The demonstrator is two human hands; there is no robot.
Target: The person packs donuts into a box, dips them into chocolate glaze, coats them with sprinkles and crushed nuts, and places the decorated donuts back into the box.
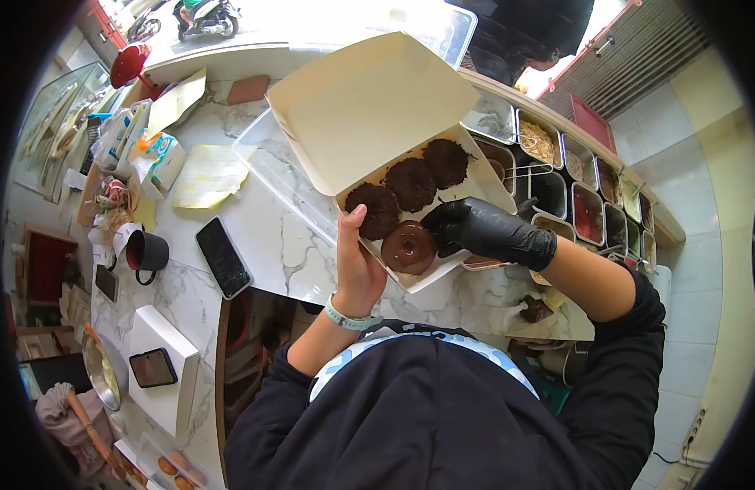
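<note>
An open cardboard box [492, 189] with its lid raised holds several chocolate-covered donuts. Three dark, crumb-coated ones [410, 184] lie along the far side, and a glossy chocolate donut [408, 247] sits at the near side. My bare left hand [359, 265] is closed on the box's near left corner, thumb over the rim. My right hand [463, 227], in a black glove, is inside the box beside the glossy donut. Its fingers are bent downward, and whether they touch or hold anything is hidden by the dark glove.
Topping trays [588, 214] line the right side. A clear plastic container [271, 155] lies under the box. Left are a phone [224, 257], a dark mug [147, 253], paper sheets [210, 175] and a white box [161, 359]. Another person's arm [91, 429] shows at lower left.
</note>
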